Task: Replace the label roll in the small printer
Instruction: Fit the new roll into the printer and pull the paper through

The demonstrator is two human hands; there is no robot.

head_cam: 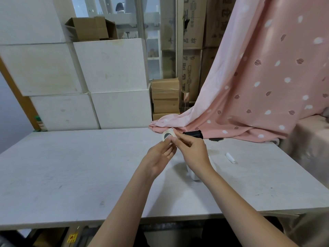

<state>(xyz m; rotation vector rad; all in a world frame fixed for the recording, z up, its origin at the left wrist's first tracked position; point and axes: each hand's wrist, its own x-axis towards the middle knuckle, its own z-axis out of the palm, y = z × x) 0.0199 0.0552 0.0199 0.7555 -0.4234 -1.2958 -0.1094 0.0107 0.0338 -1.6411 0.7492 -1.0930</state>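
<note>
A small white label roll with a dark core is held up above the table between both hands. My left hand grips it from below with thumb and fingers. My right hand pinches its right edge, where a loose end of label sticks up. A small white printer stands on the table under my right wrist, mostly hidden by it. A black object lies on the table just behind my right hand.
The white table runs left to right. A small white tube-like piece lies to the right. Pink patterned cloth drapes over the table's far right. White boxes and cardboard cartons stand stacked behind.
</note>
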